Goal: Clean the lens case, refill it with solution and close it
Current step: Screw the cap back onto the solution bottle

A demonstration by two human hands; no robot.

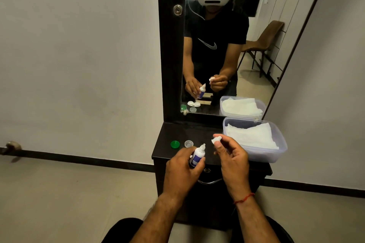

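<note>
My left hand (181, 171) grips a small white solution bottle (197, 156) with a blue label, tilted right, its nozzle bare. My right hand (233, 158) pinches a small white cap-like piece (215, 140) between thumb and forefinger, just right of the nozzle. A green lid (175, 144) and a clear lid (188, 143) lie on the dark dresser top (169, 134). The white lens case shows only in the mirror's reflection (193, 103); on the dresser itself my hands hide it.
A clear plastic tub (276, 156) holding white tissues stands at the right of the dresser top. A tall mirror (217, 55) rises behind it, flanked by grey walls. A drawer handle (209, 182) sits below my hands.
</note>
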